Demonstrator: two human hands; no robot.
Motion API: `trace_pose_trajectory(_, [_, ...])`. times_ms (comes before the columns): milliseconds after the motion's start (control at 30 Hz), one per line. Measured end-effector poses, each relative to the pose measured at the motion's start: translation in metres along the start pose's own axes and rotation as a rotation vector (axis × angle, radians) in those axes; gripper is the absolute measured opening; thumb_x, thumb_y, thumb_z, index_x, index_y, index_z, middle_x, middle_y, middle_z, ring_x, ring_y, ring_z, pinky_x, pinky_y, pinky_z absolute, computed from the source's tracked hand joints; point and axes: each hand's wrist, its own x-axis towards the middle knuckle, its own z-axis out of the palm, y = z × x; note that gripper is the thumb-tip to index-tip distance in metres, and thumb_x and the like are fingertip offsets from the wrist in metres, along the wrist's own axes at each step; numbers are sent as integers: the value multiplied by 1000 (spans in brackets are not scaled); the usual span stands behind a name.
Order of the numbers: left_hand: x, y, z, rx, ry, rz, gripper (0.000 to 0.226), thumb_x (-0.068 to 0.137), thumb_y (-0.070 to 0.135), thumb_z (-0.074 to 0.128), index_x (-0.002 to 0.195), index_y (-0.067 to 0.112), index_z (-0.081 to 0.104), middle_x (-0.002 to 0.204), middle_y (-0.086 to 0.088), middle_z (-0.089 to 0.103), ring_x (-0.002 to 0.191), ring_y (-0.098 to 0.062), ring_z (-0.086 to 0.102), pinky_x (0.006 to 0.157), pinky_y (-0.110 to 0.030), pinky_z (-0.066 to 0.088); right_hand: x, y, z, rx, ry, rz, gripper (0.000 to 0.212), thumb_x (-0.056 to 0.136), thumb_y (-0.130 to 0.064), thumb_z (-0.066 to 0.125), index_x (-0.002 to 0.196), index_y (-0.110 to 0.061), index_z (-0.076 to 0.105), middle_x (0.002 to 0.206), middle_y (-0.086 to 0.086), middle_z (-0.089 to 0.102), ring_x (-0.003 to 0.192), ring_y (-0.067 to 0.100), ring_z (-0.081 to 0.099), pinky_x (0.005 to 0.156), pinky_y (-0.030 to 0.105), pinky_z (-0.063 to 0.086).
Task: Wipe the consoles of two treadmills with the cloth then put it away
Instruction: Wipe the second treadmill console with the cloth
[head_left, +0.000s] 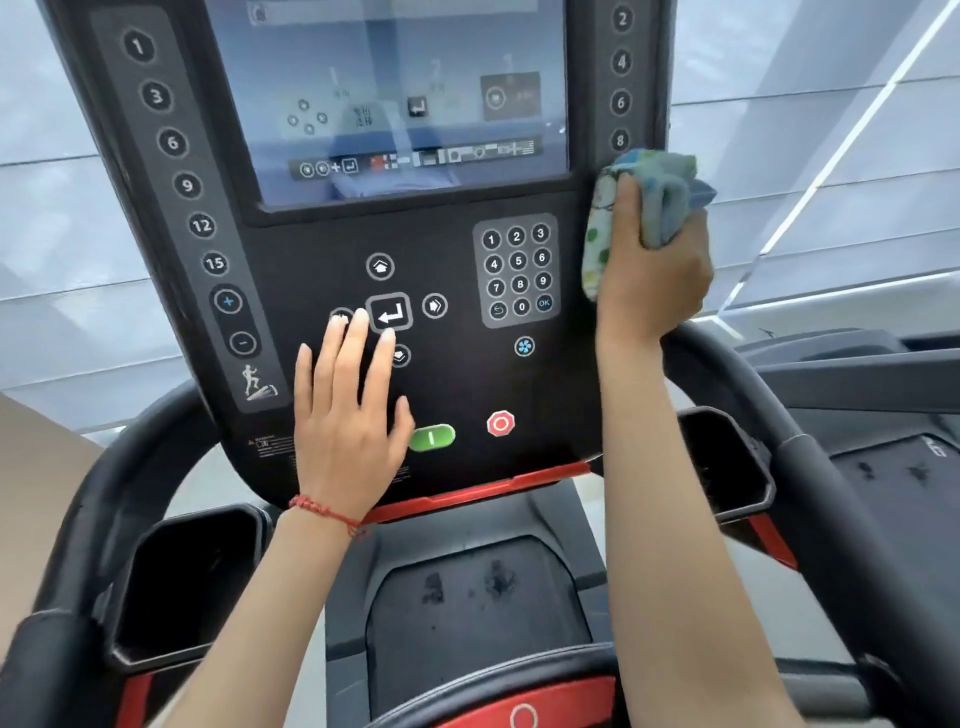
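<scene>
Both arms reach up: my left hand (345, 410) lies flat on the console (452, 384), my right hand (654, 270) grips the cloth (644, 192) at its edge, so wiping looks unfinished.

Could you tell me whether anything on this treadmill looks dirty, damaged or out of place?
Nothing looks damaged. Dark smudges mark the plastic cover below the console, with similar ones on the neighbouring treadmill.

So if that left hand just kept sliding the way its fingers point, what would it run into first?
Probably the enter button: the left hand lies flat on the console, fingertips already at that button's lower-left edge. Beyond it comes the screen.
</scene>
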Motion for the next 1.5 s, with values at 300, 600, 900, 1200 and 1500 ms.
trace_pose_trajectory(300, [26, 51, 13, -54, 37, -11, 48, 87, 18, 56, 131, 0, 50, 139, -25, 42, 134, -37, 32, 110, -53, 23, -56, 45, -20, -57, -193, -630, 54, 82, -57, 51, 62, -7, 45, 52, 7, 47, 43, 18, 43, 39, 26, 33])
trace_pose_trajectory(600, [34, 52, 20, 17, 41, -10, 49, 86, 20, 56, 132, 2, 51, 140, -23, 42, 133, -36, 32, 111, -52, 23, -35, 60, -34, 74, -41, 6, 46, 72, -45, 63, 73, 1, 62, 64, 14, 66, 69, 16, 54, 62, 1, 30])
trace_pose_trajectory(900, [35, 53, 22, 32, 52, -13, 49, 86, 20, 56, 132, 4, 52, 140, -23, 42, 133, -37, 32, 112, -51, 22, 0, 24, -1, 93, -41, -118, 54, 70, -57, 59, 70, -3, 61, 61, 8, 65, 53, 17, 58, 53, 16, 36])
trace_pose_trajectory(1200, [37, 54, 17, 24, 27, -21, 50, 86, 21, 55, 132, 5, 50, 141, -21, 41, 134, -35, 33, 111, -51, 24, 86, -66, 50, 116, -139, -176, 48, 77, -59, 60, 82, -11, 61, 75, 0, 67, 64, 13, 53, 59, 22, 33])
trace_pose_trajectory(1500, [36, 55, 17, 20, 21, -28, 50, 86, 22, 51, 133, 7, 48, 142, -20, 41, 133, -35, 34, 111, -51, 24, 85, -61, 46, 91, -170, -194, 51, 79, -58, 59, 84, -7, 59, 78, 4, 66, 69, 19, 57, 60, 26, 34])
